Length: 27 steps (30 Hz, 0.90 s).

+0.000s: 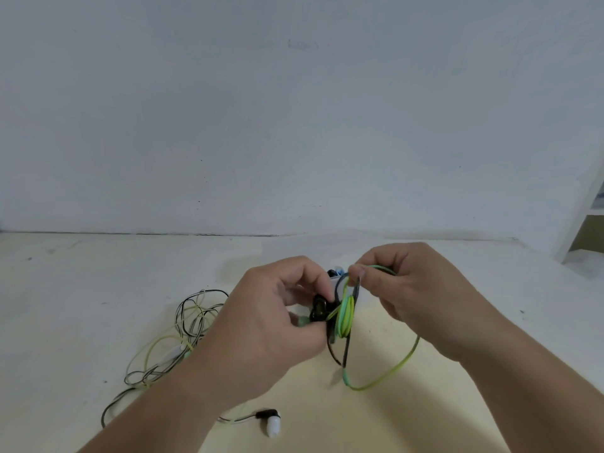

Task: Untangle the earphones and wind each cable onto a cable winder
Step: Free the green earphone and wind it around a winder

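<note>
Fingers (309, 273) of the left hand (261, 325) curl round the winder (357, 287) — right hand (415, 295) pinches the green cable (402, 363) — table (130, 256) edge well beyond

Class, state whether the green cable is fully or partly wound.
Partly: green cable turns wrap the winder, but a loose loop hangs free.

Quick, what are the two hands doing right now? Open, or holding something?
Left hand: closed, gripping the cable winder.
Right hand: closed, pinching the green cable just above the winder.
</note>
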Available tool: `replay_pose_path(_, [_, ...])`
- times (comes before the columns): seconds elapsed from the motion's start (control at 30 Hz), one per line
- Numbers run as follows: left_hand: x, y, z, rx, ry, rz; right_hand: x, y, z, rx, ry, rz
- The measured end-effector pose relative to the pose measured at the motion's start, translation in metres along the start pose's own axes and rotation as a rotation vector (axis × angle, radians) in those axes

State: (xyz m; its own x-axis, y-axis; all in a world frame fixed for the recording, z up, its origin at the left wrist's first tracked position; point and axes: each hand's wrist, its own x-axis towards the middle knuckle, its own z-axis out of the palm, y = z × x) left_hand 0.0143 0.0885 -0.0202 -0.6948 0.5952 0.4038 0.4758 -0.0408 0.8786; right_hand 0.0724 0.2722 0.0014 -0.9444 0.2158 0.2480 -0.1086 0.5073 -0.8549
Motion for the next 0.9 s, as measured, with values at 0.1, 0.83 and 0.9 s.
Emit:
replay_pose_path(0.1, [0.001,-0.002,0.001,-0.024,0.066,0.041,0.002,0.007,0.007,0.013,-0.137,0.070])
replay_pose_path(0.83, [0.001,-0.010,-0.003,0.363,0.331,0.042,-0.008,-0.001,0.005,0.013,-0.647,0.023])
replay_pose_path(0.9, [0.001,-0.011,-0.003,0.473,0.291,0.084,-0.009,-0.003,0.004,0.013,-0.614,-0.007])
